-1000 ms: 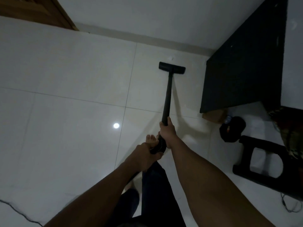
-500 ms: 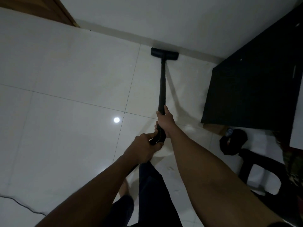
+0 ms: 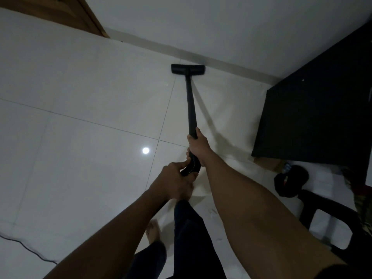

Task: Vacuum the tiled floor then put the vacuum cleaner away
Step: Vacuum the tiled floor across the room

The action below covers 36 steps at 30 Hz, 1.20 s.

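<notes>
A black vacuum wand point(image 3: 190, 105) runs from my hands out to a flat black floor head point(image 3: 188, 69), which rests on the glossy white tiled floor point(image 3: 90, 109) right against the skirting of the far wall. My right hand point(image 3: 198, 146) grips the wand's lower end. My left hand point(image 3: 173, 182) is closed on the ribbed hose end point(image 3: 192, 167) just behind it. The vacuum's body is out of view.
A tall black cabinet point(image 3: 314, 115) stands at the right. Below it lie a dark round object point(image 3: 289, 181) and a black plastic stool point(image 3: 330, 222). A wooden door frame point(image 3: 88, 19) is at top left. A thin cable point(image 3: 26, 247) crosses the floor at bottom left.
The floor head has been pushed forward across the tile until it meets the wall's skirting. Both hands kept their grip and moved forward with it.
</notes>
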Motion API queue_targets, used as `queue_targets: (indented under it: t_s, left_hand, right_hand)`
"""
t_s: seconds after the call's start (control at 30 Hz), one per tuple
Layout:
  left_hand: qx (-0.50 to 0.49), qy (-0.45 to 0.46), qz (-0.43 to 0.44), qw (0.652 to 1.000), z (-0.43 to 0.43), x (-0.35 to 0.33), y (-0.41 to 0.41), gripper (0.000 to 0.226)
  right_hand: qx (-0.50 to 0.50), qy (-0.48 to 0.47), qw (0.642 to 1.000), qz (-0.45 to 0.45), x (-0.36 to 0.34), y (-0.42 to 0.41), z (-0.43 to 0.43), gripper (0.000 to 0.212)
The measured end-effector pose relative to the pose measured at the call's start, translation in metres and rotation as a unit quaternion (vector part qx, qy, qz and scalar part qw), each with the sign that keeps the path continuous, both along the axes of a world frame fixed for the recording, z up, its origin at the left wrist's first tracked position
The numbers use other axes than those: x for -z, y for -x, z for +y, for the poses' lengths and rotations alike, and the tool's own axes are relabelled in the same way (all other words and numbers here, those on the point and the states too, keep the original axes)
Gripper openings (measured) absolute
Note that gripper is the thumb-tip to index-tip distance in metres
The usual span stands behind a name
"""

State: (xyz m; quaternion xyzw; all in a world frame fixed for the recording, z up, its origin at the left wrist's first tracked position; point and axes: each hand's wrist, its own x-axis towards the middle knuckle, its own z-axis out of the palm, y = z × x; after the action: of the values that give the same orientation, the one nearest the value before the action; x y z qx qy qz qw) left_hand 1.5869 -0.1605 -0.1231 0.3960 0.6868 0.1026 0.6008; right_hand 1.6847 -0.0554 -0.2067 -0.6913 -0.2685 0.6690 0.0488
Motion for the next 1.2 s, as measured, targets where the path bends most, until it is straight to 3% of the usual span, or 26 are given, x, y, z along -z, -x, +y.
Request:
queue_targets:
  t_s: [0.4,0.8,1.2]
  left_hand:
    - [0.052,-0.016,-0.048,0.997,-0.131,-0.035,0.029,0.052]
    - [0.097,-0.040,-0.042,0.994,-0.286,-0.063,0.075,0.042]
    - [0.122,-0.061,-0.031,0.990,-0.435,-0.086,0.045,0.057]
  right_hand:
    - [0.065,-0.053,0.996,-0.019,-0.041,0.015,-0.140,0.062]
    - [0.049,-0.072,0.996,-0.031,-0.066,0.053,-0.303,0.063]
    - [0.114,-0.087,0.989,-0.021,-0.095,0.017,-0.452,0.063]
